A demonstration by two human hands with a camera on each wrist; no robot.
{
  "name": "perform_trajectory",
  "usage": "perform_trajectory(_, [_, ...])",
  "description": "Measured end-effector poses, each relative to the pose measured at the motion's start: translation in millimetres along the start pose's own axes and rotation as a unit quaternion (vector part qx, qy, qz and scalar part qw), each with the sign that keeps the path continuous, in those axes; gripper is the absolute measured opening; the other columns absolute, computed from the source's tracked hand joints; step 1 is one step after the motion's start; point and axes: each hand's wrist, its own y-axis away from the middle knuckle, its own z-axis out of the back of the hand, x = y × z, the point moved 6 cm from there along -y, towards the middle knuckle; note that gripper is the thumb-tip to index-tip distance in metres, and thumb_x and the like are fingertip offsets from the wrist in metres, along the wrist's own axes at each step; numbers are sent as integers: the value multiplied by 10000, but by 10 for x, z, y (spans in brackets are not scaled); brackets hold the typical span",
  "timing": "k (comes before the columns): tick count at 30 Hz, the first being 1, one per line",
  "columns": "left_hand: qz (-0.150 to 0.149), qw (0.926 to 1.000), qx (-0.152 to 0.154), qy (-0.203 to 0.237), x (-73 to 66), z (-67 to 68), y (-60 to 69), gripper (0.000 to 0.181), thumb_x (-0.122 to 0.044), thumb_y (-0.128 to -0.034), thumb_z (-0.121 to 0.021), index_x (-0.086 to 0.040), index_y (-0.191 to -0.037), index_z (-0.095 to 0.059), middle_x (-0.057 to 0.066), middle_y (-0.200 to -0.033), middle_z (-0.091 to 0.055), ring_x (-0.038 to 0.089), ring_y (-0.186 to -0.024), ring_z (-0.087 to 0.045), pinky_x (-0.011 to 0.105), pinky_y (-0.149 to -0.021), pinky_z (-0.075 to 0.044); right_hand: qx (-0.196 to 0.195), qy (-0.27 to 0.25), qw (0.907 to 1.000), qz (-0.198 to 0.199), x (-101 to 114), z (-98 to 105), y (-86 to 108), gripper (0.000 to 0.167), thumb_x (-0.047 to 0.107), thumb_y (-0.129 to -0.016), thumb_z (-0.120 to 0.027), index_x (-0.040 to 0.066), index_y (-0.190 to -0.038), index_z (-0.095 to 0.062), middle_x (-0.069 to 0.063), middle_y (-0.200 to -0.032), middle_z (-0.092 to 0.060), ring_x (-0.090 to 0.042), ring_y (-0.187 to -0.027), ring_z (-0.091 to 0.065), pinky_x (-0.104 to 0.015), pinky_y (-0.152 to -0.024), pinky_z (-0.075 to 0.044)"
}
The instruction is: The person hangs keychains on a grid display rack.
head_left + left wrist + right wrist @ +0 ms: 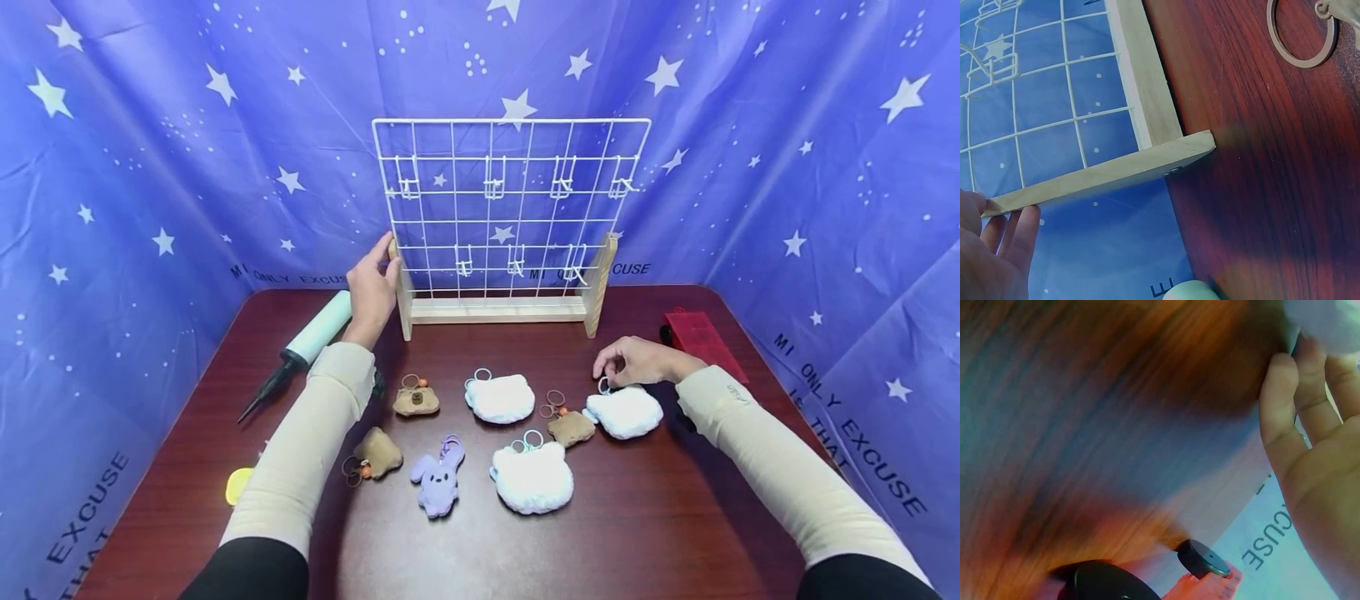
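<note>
The tabletop (pixel 637 517) is glossy wood grain, the stand (pixel 495 310) pale matt wood, the grid (pixel 450 121) smooth coated wire, the curtain (pixel 150 167) faintly shiny cloth, the white pouches (pixel 532 477) fluffy plush, the pump (pixel 321 327) smooth plastic

A curtained-off tabletop booth around you.
Blue star-printed fabric (pixel 255 158) with lettering hangs behind and on both sides of your dark red wood-grain table (pixel 645 517), hiding the wider room. The white wire display rack (pixel 510 221) and plush keychains (pixel 532 477) give your booth a shop-counter look; whether it stands in a shop, you cannot tell.
</note>
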Motion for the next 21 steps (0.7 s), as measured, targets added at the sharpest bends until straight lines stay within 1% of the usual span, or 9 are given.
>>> perform_trajectory(7, [114, 9998, 170, -9, 10, -37, 52, 506, -139, -971, -688, -263, -1452, -586, 124, -1131, -763, 297, -947, -739, 413, -831, -607, -313, -246, 9992, -1, -40, 13, 110, 223, 58, -889, -732, 81, -1104, -787, 45, -715, -602, -43, -622, -509, -193, -586, -435])
perform_trajectory(10, [65, 9999, 132, -2, 13, -49, 41, 505, -137, -965, -695, -256, -1445, -593, 127, -1125, -765, 298, -943, -745, 409, -821, -611, -442, -423, 9981, 22, -11, 43, 143, 262, 78, -900, -742, 55, -1159, -772, -4, -726, -628, -35, -612, -493, -193, -578, -423])
perform_trajectory(12, [43, 9999, 105, 18, 11, -43, 24, 505, -136, -962, -698, -257, -1442, -597, 132, -1123, -766, 302, -942, -745, 409, -815, -613, -551, -501, 9972, 114, 35, 95, 158, 290, 82, -904, -746, 24, -1188, -754, -49, -792, -709, -35, -654, -532, -197, -602, -452])
perform_trajectory(14, [33, 9999, 93, 18, 9, -32, 8, 505, -137, -962, -698, -257, -1442, -597, 133, -1127, -765, 302, -942, -744, 409, -815, -613, -699, -524, 9960, 202, 88, 154, 176, 306, 80, -906, -748, -1, -1201, -741, -103, -905, -774, -30, -749, -612, -192, -663, -501])
perform_trajectory(17, [98, 9999, 109, -13, 13, -13, -2, 508, -145, -965, -696, -271, -1446, -591, 125, -1141, -765, 297, -954, -742, 406, -827, -611, -912, -494, 9943, 259, 118, 215, 201, 326, 94, -912, -748, -10, -1221, -728, -128, -1060, -788, -24, -922, -684, -181, -775, -545])
perform_trajectory(19, [142, 9998, 138, -36, 16, -5, -4, 511, -150, -967, -695, -281, -1450, -586, 116, -1152, -764, 290, -964, -742, 401, -833, -610, -1093, -471, 9926, 256, 124, 240, 221, 329, 100, -912, -749, -2, -1225, -729, -135, -1084, -783, -7, -959, -683, -171, -804, -544])
perform_trajectory(21, [161, 9998, 141, -51, 15, 4, -5, 513, -151, -969, -692, -283, -1453, -582, 115, -1159, -763, 292, -970, -741, 404, -834, -610, -1251, -459, 9909, 182, 125, 261, 236, 332, 117, -915, -748, 19, -1232, -731, -129, -1096, -781, 18, -940, -682, -161, -801, -538])
